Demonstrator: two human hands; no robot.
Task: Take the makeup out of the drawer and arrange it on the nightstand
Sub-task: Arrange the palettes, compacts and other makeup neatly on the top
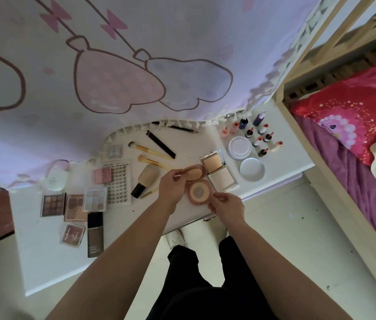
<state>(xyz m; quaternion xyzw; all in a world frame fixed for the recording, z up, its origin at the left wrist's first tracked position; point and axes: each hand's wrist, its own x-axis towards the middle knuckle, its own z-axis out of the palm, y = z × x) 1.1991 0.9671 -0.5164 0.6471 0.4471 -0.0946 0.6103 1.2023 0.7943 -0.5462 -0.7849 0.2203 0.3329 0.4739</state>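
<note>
An open round pink compact (198, 190) hangs just above the white nightstand (43, 255). My left hand (172, 189) pinches its raised lid with the puff, and my right hand (226, 204) grips the base at its lower right edge. Makeup lies spread over the top: an open square powder compact (218, 170), brushes (150, 150), a kabuki brush (145, 180), eyeshadow palettes (75, 206), a dark foundation bottle (95, 234), two round jars (240, 147) and several small bottles (259, 135). No drawer shows.
A pink printed curtain (113, 65) hangs over the nightstand's far edge. A wooden bed frame (321, 146) with red and purple bedding (355, 107) stands to the right. My legs and shoe (177, 236) are on the pale floor below.
</note>
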